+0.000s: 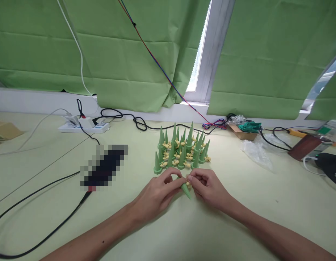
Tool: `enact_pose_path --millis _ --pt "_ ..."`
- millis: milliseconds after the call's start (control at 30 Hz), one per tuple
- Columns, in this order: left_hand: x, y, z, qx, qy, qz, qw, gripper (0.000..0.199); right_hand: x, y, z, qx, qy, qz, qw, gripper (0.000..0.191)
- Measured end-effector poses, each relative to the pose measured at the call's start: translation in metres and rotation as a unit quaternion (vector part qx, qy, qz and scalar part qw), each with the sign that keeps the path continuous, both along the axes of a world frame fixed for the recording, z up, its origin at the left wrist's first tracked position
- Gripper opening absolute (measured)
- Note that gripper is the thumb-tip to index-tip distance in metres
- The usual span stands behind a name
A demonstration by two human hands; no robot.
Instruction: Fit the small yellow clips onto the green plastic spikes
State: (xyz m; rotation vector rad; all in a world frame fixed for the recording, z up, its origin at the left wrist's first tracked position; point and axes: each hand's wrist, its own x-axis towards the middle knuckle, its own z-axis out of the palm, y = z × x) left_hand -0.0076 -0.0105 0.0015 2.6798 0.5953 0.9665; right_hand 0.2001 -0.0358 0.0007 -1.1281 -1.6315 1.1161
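Observation:
My left hand [162, 190] pinches a green cone [186, 191] whose tip points down and toward me. At the cone's side, the fingers of my right hand [207, 185] close on a small yellow piece [188, 182]; whether it is joined to the cone I cannot tell, since my fingertips cover the spot. Just beyond both hands stands a cluster of upright green cones [182, 158] on round bases. Small yellow fittings [187, 165] stick out from the sides of several of them.
A power strip [100, 128] with plugs lies at the back left. Left of my hands is a pixelated dark device [105, 168] on a black cable. A cardboard box [242, 132], plastic bag [256, 154] and reddish-brown bottle [306, 146] lie to the right. Green curtains [135, 54] hang behind.

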Motion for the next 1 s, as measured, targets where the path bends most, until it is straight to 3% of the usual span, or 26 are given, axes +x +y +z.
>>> enact_pose_path --millis 67,167,333,433,533,633,733,900,1000 --pt "0.001 -0.002 0.001 -0.032 -0.005 0.017 0.999 0.030 0.000 0.001 0.000 0.001 0.014 -0.005 1.000 0.033" --pt "0.003 -0.004 0.004 -0.139 -0.032 0.046 0.989 0.026 0.001 0.001 0.000 0.012 0.030 -0.024 0.999 0.033" --pt "0.009 -0.003 0.014 -0.350 -0.106 0.108 0.924 0.027 0.002 -0.003 0.003 0.068 0.007 -0.071 0.995 0.034" --pt "0.011 -0.001 0.019 -0.471 -0.109 0.067 0.873 0.036 0.003 -0.005 0.005 0.123 -0.039 -0.089 0.988 0.032" --pt "0.011 0.000 0.020 -0.538 -0.087 0.013 0.839 0.044 0.002 -0.007 0.006 0.171 -0.071 -0.083 0.979 0.028" --pt "0.011 0.000 0.017 -0.565 -0.093 -0.022 0.819 0.041 0.002 -0.008 0.006 0.198 -0.083 -0.068 0.974 0.026" --pt "0.010 0.000 0.015 -0.564 -0.091 -0.032 0.820 0.037 0.002 -0.007 0.007 0.209 -0.090 -0.061 0.972 0.025" --pt "0.009 -0.002 0.015 -0.532 -0.081 -0.010 0.843 0.032 0.002 -0.008 0.007 0.206 -0.091 -0.052 0.973 0.026" --pt "0.010 -0.004 0.014 -0.475 -0.082 0.025 0.876 0.027 0.002 -0.009 0.008 0.201 -0.094 -0.056 0.973 0.029"
